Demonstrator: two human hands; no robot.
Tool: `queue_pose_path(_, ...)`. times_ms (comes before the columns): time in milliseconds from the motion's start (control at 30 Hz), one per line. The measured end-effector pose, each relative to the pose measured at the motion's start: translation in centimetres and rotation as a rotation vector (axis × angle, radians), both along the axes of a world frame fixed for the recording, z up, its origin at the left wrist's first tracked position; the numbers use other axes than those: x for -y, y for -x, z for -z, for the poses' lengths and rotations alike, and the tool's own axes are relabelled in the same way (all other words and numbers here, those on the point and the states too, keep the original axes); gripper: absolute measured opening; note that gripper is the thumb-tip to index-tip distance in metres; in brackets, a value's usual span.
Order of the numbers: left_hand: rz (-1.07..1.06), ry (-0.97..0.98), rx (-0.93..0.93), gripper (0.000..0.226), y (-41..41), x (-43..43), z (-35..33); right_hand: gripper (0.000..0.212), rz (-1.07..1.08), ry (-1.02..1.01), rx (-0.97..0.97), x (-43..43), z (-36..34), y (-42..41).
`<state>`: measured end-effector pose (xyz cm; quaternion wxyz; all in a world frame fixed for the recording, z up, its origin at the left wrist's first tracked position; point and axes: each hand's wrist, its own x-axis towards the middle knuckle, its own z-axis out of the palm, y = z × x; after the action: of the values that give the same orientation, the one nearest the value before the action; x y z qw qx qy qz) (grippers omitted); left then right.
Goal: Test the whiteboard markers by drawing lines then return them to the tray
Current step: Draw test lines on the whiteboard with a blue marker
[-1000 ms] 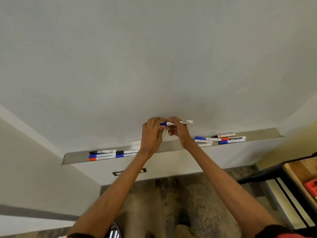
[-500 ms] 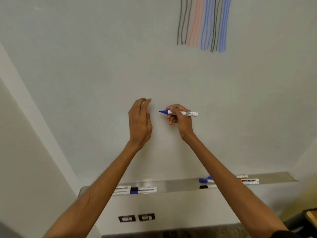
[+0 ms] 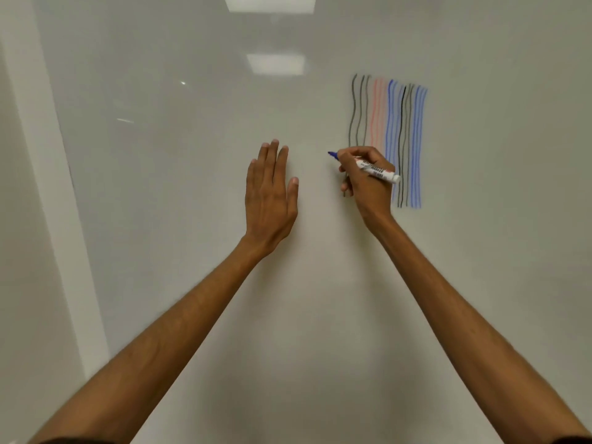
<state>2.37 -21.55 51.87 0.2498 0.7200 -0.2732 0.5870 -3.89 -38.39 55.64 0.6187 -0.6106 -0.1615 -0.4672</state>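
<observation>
My right hand (image 3: 365,184) grips an uncapped blue whiteboard marker (image 3: 373,168) with a white barrel, its blue tip pointing up-left close to the whiteboard (image 3: 192,155). Just right of that hand run several wavy vertical lines (image 3: 403,139) in black, red and blue. My left hand (image 3: 270,193) is raised with straight fingers, flat against or close to the board, left of the marker tip. The cap is not visible; whether the left palm hides it I cannot tell. The tray is out of view.
The board's pale left frame (image 3: 41,155) runs down the left side, with wall beyond it. Ceiling lights (image 3: 275,64) reflect in the upper board. Bare board surface lies left of and below the drawn lines.
The view tilted up, so the tray dropped out of sight. Both hands rose along the board. The marker was uncapped a second ago, and the right hand carried it next to the drawn lines.
</observation>
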Motion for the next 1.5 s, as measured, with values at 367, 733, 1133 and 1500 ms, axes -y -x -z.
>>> queue_pose_path(367, -0.170, -0.062, 0.069, 0.065, -3.5, 1.7, -8.2, 0.023, 0.055, 0.019, 0.225, 2.5, -9.4, -1.1)
queue_pose_path(733, -0.269, -0.033, 0.132, 0.068, -4.8, 2.1, -7.5, 0.022, 0.096, 0.033, 0.286, 3.1, -10.9, -4.1)
queue_pose_path(1133, -0.264, -0.038, 0.113, 0.066, -4.4, 2.2, -4.3, 0.016, 0.113, 0.059, 0.300, 2.6, -9.0, -3.5)
queue_pose_path(1500, -0.272, -0.038, 0.071, 0.066, -4.4, 2.4, -2.2, 0.014, 0.156, 0.101, 0.239, 2.3, -5.2, -2.8)
